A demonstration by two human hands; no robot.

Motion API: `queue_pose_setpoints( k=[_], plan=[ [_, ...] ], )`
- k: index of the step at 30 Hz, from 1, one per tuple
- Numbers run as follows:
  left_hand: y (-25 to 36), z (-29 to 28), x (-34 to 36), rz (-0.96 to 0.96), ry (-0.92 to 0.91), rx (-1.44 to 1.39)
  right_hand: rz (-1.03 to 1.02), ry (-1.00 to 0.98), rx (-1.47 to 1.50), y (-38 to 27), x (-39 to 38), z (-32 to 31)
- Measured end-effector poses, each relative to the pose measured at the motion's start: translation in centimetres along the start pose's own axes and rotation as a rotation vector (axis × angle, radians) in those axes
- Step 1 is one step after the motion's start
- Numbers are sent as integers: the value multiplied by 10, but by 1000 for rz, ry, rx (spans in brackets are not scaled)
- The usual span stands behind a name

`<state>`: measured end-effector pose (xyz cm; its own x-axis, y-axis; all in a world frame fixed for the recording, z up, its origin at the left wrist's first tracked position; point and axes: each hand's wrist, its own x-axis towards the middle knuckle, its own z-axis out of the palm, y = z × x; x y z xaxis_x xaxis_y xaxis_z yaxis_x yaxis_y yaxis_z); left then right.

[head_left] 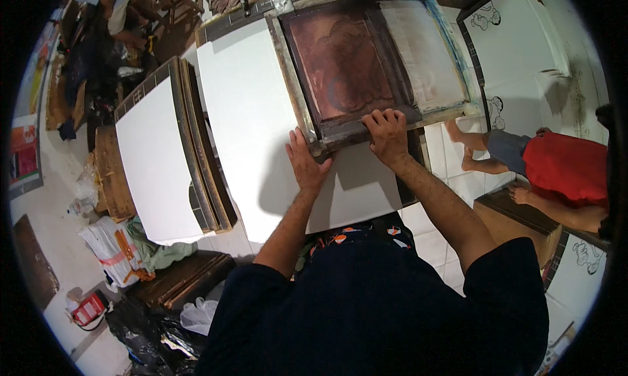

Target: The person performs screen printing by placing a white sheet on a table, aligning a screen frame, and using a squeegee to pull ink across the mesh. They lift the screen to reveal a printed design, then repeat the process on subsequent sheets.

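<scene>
A screen printing frame (292, 88) lies over a board with a white sheet (242, 114). Its mesh (340, 62) is dark reddish-brown with a faint outline drawing, and a pale stretch lies on the right. At the frame's near left corner, my left hand (306, 165) rests with fingers stretched and thumb apart, its palm over the white sheet. My right hand (390, 138) curls its fingers over the dark near edge of the frame. Whether a squeegee lies along that edge, I cannot tell.
To the left stands a second board with white sheet (160, 160). Boards with printed line drawings (507, 49) are at right. Another person in red clothing (566, 169) is at the right, and a person's arm (119, 23) shows far left. Black plastic bags (144, 327) lie lower left.
</scene>
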<state>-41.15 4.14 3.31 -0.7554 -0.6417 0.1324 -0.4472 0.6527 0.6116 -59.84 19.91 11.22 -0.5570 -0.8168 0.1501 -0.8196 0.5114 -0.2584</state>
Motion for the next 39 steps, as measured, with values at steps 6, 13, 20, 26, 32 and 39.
queue_pose_setpoints(
  k=[6, 13, 20, 26, 32, 39],
  plan=[
    [23, -10, 4, -210, 19, -470, -39, 136, 5, 8, 39, -19],
    [31, -22, 8, -121, 28, -469, -52, -106, 106, 13, 59, -45],
    [35, -24, 5, -242, -26, -401, -215, 73, 104, 44, 115, -10],
    [42, -28, 6, -247, -22, -359, -199, 127, -16, 100, 324, 35],
    [35, -26, 2, -206, -15, -335, -134, 223, -53, 99, 346, 44],
    [40, -29, 6, -235, -7, -422, -54, -30, 25, 35, 99, -16]
  ],
)
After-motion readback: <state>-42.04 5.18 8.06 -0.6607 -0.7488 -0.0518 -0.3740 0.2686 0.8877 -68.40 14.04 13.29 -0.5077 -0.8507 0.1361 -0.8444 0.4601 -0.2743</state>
